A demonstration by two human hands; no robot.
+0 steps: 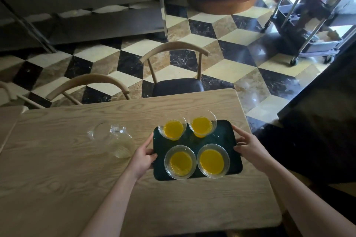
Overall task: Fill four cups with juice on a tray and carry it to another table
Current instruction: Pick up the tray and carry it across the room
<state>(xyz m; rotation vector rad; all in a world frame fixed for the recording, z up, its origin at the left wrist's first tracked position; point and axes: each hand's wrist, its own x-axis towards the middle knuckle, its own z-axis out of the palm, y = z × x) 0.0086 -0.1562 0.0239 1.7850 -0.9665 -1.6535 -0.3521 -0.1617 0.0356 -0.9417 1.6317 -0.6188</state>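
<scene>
A dark green tray [225, 136] sits near the right end of a light wooden table [77, 169]. On it stand several clear cups holding orange juice: two at the back [173, 128] [201, 125] and two at the front [180, 161] [212, 160]. My left hand [143, 157] grips the tray's left edge, thumb on top. My right hand [250, 148] grips the right edge, fingers curled over the rim. A clear glass pitcher [115, 139] with almost nothing in it stands just left of my left hand.
Two wooden chairs [173, 52] [86, 82] stand along the table's far side. Beyond them lies a chequered tile floor [231, 67]. A wheeled metal cart [308, 17] stands at the back right, and a dark counter [317, 111] at the right.
</scene>
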